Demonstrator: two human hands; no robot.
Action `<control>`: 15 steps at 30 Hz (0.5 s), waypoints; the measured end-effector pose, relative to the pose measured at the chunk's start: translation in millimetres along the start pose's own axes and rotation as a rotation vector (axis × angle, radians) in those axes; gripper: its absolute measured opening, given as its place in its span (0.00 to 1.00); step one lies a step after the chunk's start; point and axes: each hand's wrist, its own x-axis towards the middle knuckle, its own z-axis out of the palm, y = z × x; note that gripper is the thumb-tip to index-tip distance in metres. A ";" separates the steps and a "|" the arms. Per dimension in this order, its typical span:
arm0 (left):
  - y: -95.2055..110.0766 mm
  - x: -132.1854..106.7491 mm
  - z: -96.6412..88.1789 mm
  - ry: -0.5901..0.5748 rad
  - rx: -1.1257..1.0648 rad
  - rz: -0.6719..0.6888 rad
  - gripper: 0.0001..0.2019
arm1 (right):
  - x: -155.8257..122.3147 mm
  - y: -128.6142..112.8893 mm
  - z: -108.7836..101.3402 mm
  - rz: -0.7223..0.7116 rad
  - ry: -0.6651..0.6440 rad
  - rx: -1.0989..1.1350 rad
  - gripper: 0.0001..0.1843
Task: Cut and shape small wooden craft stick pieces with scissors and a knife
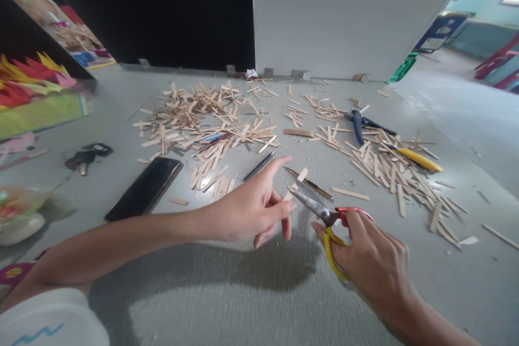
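Note:
My left hand (267,205) pinches a small wooden craft stick (298,181) between thumb and fingers, with its index finger stretched out above. In my right hand (373,248) is a pair of scissors (324,213) with one red and one yellow handle loop. Their blades point up and left, the tips beside the stick; whether they touch it I cannot tell. Just beyond the hands lie a thin yellow-and-black pen-like tool (310,183) and a dark pen (258,166). Several craft sticks (190,108) are heaped behind them.
Pliers with dark blue handles (359,125) and a yellow-handled tool (419,158) lie among more sticks (389,170) at right. A black phone (144,189) and keys (87,158) are at left. A black and white panel (316,16) stands across the back.

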 end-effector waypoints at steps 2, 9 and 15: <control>-0.1 -1.1 2.1 0.005 0.007 -0.018 0.47 | -0.6 -0.9 -2.2 -0.002 -0.013 0.008 0.32; 0.1 -0.1 7.0 -0.032 0.014 -0.083 0.52 | -5.3 -4.9 -4.4 -0.008 -0.040 0.035 0.29; -3.0 -3.0 9.1 -0.014 0.042 -0.092 0.53 | -5.4 -6.5 -7.6 -0.016 -0.047 0.027 0.30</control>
